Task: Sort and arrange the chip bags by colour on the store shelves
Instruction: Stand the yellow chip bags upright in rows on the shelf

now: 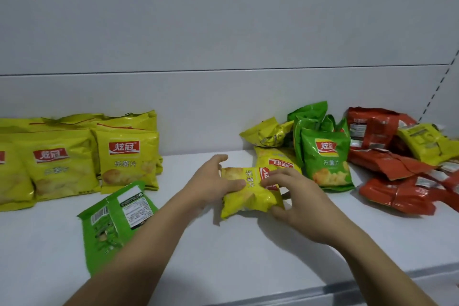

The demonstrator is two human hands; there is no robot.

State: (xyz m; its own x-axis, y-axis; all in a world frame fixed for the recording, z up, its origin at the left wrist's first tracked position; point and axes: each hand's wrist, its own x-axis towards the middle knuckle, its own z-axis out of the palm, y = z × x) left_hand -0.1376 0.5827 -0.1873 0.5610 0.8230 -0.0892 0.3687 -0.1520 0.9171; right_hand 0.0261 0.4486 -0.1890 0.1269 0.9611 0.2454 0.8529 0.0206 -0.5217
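Note:
A yellow chip bag (248,197) lies sideways at the middle of the white shelf (223,243), and both hands grip it. My left hand (213,181) holds its left end; my right hand (293,191) holds its right end. Several yellow bags (124,159) stand in a row at the left. A green bag (114,221) lies face down in front of them. Right of my hands is a mixed pile: another yellow bag (275,156), upright green bags (325,159), several red bags (392,164) and a yellow bag (427,144) on top of the red ones.
The shelf's grey back panel (223,57) rises behind the bags. A slotted upright (439,84) stands at the far right. The shelf's front edge (323,290) runs across the bottom of the view.

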